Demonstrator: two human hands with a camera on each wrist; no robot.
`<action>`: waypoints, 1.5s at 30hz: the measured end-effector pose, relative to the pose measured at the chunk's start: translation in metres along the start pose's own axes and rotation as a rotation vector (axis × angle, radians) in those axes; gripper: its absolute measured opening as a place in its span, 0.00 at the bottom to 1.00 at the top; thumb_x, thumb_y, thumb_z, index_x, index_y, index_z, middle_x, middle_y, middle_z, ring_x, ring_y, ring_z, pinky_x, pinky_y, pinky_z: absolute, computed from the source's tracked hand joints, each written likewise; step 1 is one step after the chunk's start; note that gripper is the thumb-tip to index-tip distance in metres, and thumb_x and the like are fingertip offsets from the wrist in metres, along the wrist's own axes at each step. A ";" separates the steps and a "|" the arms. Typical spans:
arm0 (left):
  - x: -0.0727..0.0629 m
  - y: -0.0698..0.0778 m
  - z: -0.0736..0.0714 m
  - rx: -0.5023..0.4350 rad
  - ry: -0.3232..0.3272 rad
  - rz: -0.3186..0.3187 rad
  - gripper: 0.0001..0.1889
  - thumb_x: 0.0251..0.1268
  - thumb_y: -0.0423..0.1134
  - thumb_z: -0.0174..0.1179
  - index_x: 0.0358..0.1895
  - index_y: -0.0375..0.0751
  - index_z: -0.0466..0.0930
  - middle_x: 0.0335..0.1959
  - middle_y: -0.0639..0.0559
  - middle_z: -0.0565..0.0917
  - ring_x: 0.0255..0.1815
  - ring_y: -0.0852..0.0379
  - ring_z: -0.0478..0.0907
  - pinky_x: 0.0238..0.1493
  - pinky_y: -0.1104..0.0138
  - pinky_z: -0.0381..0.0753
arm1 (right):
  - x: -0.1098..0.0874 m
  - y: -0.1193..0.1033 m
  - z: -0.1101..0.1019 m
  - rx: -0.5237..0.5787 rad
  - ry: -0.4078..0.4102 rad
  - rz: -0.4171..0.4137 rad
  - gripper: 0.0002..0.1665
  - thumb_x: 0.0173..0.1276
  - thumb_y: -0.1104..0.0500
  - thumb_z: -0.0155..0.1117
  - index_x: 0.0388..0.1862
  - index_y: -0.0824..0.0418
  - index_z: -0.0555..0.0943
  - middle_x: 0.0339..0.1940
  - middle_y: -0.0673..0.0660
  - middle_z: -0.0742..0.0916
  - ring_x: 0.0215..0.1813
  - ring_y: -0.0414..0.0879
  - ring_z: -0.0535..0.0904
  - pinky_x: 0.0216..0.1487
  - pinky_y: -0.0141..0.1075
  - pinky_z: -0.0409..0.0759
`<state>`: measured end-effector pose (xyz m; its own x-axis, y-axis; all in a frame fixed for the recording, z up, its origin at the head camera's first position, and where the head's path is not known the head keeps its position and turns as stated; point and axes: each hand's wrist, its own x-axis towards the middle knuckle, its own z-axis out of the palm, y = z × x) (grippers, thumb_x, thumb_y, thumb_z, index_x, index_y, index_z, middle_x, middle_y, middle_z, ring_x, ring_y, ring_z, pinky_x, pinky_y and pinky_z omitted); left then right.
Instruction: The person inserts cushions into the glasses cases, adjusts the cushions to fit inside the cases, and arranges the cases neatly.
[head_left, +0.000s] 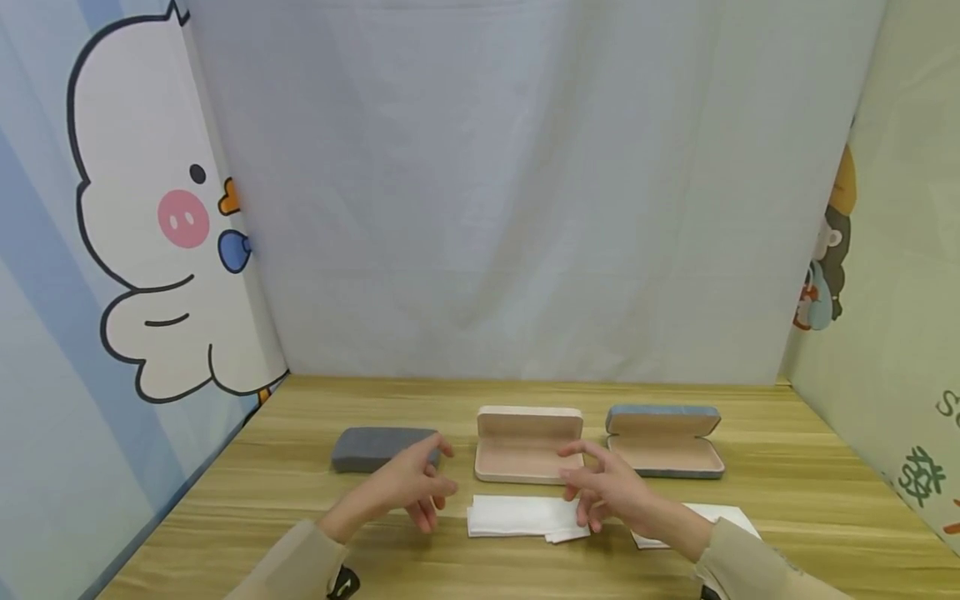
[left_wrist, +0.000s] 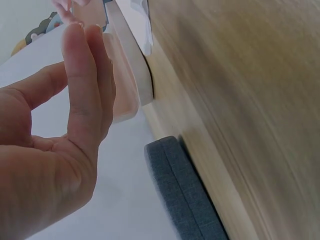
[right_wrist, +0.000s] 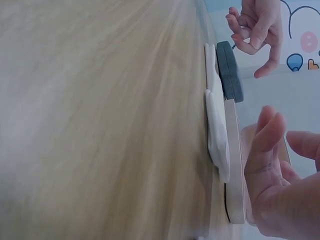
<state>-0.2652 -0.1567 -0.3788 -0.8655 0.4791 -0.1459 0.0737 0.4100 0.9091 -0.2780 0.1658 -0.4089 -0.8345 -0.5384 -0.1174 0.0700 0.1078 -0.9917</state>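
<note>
Three glasses cases stand in a row across the table. The grey case [head_left: 375, 448] at the left is closed; the white case [head_left: 529, 446] in the middle and the blue case [head_left: 664, 442] at the right have their lids up and show pale pink insides. Above the table, near the grey case, my left hand [head_left: 411, 483] hovers with loosely bent fingers, holding nothing. My right hand [head_left: 611, 487] hovers likewise in front of the white case, partly covering its right edge. Under and beside that hand lies a folded white cloth [head_left: 517, 517].
A second white cloth [head_left: 723, 517] lies in front of the blue case, partly hidden by my right forearm. A pale curtain [head_left: 525, 208] hangs behind the wooden table [head_left: 420, 567]. Printed cartoon curtains flank both sides.
</note>
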 end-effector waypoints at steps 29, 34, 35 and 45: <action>0.008 -0.022 0.037 -0.193 -0.073 -0.132 0.27 0.60 0.28 0.60 0.60 0.35 0.58 0.20 0.42 0.80 0.14 0.55 0.80 0.19 0.65 0.86 | -0.020 0.007 -0.014 -0.170 0.036 0.133 0.32 0.66 0.58 0.64 0.61 0.70 0.61 0.24 0.56 0.85 0.14 0.37 0.77 0.13 0.24 0.74; 0.010 -0.025 0.040 -0.227 -0.054 -0.142 0.27 0.61 0.27 0.60 0.61 0.35 0.58 0.19 0.44 0.79 0.14 0.57 0.80 0.19 0.66 0.86 | -0.019 0.008 -0.008 -0.172 0.041 0.144 0.32 0.64 0.61 0.65 0.59 0.71 0.61 0.23 0.56 0.85 0.13 0.37 0.77 0.12 0.24 0.73; 0.010 -0.025 0.041 -0.234 -0.053 -0.144 0.27 0.60 0.27 0.60 0.61 0.35 0.58 0.19 0.44 0.79 0.14 0.57 0.80 0.19 0.66 0.86 | -0.019 0.009 -0.007 -0.171 0.042 0.147 0.32 0.64 0.61 0.65 0.59 0.71 0.61 0.22 0.56 0.85 0.13 0.37 0.77 0.12 0.24 0.73; 0.014 -0.024 0.045 -0.263 -0.028 -0.157 0.26 0.61 0.26 0.58 0.59 0.34 0.57 0.18 0.44 0.80 0.13 0.58 0.80 0.19 0.67 0.86 | -0.018 0.009 -0.003 -0.228 0.069 0.160 0.28 0.60 0.63 0.68 0.54 0.68 0.65 0.17 0.54 0.84 0.11 0.38 0.77 0.10 0.24 0.73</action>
<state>-0.2562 -0.1246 -0.4201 -0.8417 0.4488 -0.3000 -0.1936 0.2678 0.9438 -0.2640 0.1788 -0.4160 -0.8587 -0.4417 -0.2600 0.0859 0.3762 -0.9226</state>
